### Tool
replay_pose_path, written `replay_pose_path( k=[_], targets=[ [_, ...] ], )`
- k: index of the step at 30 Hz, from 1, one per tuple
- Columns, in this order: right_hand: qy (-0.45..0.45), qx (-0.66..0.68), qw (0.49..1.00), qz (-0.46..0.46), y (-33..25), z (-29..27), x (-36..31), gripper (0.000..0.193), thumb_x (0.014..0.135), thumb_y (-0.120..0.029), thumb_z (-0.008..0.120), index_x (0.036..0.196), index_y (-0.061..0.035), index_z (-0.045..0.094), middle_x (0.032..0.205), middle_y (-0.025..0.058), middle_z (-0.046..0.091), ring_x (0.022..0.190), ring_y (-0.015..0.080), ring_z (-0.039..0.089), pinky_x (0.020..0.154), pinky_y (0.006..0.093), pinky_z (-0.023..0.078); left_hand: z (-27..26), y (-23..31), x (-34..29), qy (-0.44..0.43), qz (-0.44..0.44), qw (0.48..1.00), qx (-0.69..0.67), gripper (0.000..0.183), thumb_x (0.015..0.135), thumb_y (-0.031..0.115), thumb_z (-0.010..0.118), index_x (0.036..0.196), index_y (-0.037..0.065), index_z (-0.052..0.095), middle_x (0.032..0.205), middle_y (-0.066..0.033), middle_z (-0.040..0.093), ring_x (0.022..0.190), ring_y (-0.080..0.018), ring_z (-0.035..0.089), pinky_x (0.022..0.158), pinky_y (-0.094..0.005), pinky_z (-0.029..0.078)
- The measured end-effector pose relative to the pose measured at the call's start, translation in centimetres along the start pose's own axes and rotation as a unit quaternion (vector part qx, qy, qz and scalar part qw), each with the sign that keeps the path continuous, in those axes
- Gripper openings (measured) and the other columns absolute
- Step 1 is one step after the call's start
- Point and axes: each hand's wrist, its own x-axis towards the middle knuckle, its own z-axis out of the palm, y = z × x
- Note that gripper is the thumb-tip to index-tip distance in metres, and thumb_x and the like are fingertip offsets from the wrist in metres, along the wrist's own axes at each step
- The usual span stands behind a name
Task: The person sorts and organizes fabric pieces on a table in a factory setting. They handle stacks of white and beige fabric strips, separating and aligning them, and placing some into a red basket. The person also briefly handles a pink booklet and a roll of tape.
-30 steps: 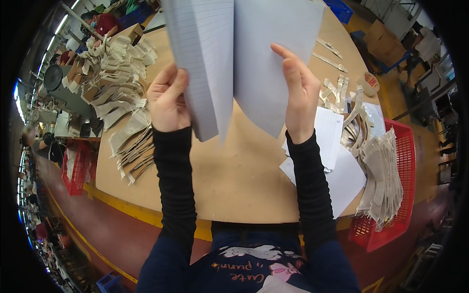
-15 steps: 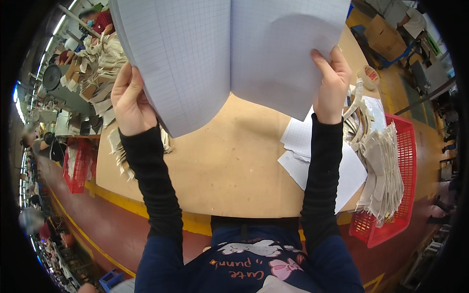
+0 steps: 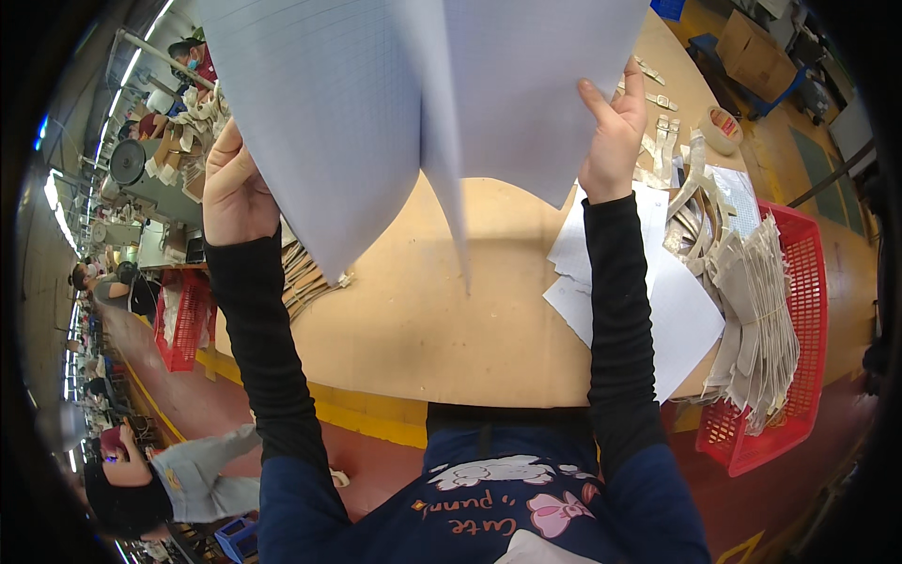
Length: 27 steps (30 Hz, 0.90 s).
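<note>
Manufacturing workshop, on a shared factory floor. Stacked off-white strips lie in quantity at the right edge of a broad tan work table; buckled straps and a roll of tape lie toward its far right corner. A perforated red crate stands against the right edge, a second red crate beyond the left edge. Past that left edge are a machine with a round dark disc, a worker in red and a worker in black. Tube lights and yellow bands on a red-brown floor indicate industrial premises.
</note>
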Motion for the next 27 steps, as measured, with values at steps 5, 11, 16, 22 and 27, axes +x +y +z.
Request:
replay_pose_path(
  k=[5,11,16,22,27],
  targets=[
    [-0.019,0.025,0.999,-0.001,0.1,0.0,-0.3,0.045,0.092,0.004,0.051,0.135,-0.0022,0.038,0.113,0.0154,0.066,0.096,0.0163,0.067,0.083,0.0287,0.052,1.3,0.9,0.5,0.068,-0.031,0.997,0.003,0.035,0.093,0.003,0.057,0.128,-0.002,0.057,0.110,-0.0124,0.071,0.092,-0.0166,0.071,0.081,-0.0269,0.058],
    [-0.050,0.033,0.997,-0.045,0.1,-0.2,0.0,0.045,0.091,0.003,0.052,0.134,-0.0020,0.040,0.106,0.0126,0.067,0.084,0.0118,0.067,0.067,0.0223,0.053,1.3,2.0,0.7,-0.024,-0.040,0.999,-0.013,0.036,0.092,0.002,0.057,0.128,-0.003,0.058,0.110,-0.0134,0.071,0.094,-0.0168,0.071,0.082,-0.0281,0.058],
    [-0.021,0.025,0.999,-0.044,-0.6,0.0,-0.4,0.047,0.091,0.004,0.052,0.135,-0.0013,0.040,0.102,0.0117,0.067,0.081,0.0112,0.067,0.064,0.0217,0.053,0.7,2.3,0.5,0.006,-0.027,1.000,0.004,0.035,0.089,0.000,0.056,0.124,-0.004,0.059,0.107,-0.0139,0.071,0.091,-0.0178,0.071,0.082,-0.0289,0.058],
    [-0.019,0.023,0.999,-0.045,-1.2,0.1,-0.3,0.046,0.090,0.005,0.052,0.135,-0.0013,0.041,0.101,0.0111,0.067,0.080,0.0110,0.067,0.064,0.0219,0.053,1.4,2.6,0.8,-0.049,-0.039,0.998,-0.013,0.033,0.090,0.000,0.056,0.122,-0.003,0.059,0.109,-0.0142,0.070,0.094,-0.0195,0.071,0.083,-0.0305,0.058],
    [-0.031,0.034,0.998,-0.038,-1.2,-0.2,-0.8,0.040,0.090,0.006,0.050,0.129,-0.0013,0.046,0.099,0.0081,0.066,0.077,0.0095,0.065,0.063,0.0216,0.052,2.5,2.7,0.4,-0.018,-0.069,0.997,-0.018,0.031,0.095,0.007,0.056,0.125,-0.002,0.058,0.111,-0.0130,0.070,0.096,-0.0188,0.071,0.083,-0.0307,0.058]
  ],
)
